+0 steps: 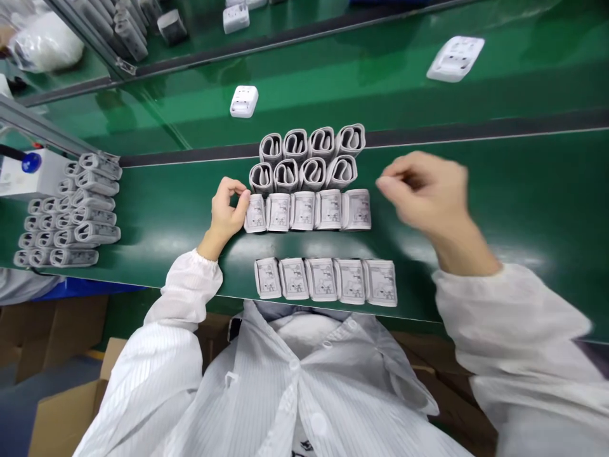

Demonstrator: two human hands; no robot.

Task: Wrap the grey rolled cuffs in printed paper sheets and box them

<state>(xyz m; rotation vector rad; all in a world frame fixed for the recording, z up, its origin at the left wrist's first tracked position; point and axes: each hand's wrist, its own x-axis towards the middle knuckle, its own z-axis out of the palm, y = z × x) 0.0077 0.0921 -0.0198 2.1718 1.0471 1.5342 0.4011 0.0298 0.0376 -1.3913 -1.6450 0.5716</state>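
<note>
Folded printed paper leaflets are lined up in front of me on the green table. My left hand is at the left end of the middle row, with thumb and forefinger curled together at the edge of the end leaflet. To the right of the rows, my right hand is raised, slightly blurred, its fingers curled into a pinch with nothing seen between them. Closest to my body lies another row of flat leaflets. Behind the middle row, leaflets stand on edge in two rows, their folded ends showing.
More folded leaflets are stacked at the left, beside a white box-like device. White plug adapters lie on the green surface beyond a dark strip, another adapter farther right. Cardboard boxes stand below the table.
</note>
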